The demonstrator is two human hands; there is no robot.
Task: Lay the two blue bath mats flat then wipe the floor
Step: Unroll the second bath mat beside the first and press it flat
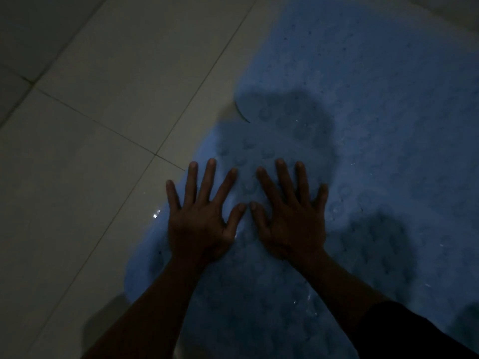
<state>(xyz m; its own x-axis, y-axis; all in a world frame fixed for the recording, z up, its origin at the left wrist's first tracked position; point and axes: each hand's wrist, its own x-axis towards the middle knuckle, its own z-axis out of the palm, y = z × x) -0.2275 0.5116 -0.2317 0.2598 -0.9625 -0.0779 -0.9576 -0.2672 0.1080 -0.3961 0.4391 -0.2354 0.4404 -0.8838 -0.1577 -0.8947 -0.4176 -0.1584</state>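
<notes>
Two blue bath mats lie on the tiled floor in dim light. The near mat (259,294) has round suction bumps and wet glints. The far mat (375,73) stretches to the upper right, and its rounded corner overlaps the near one around the middle of the view. My left hand (199,224) and my right hand (293,218) rest side by side, palms down, on the near mat with fingers spread and thumbs almost touching. Neither hand holds anything.
Pale floor tiles (103,112) with dark grout lines fill the left half of the view. A wet glint (155,213) shows on the floor by the near mat's left edge. A dark sleeve (404,332) covers my right forearm at the lower right.
</notes>
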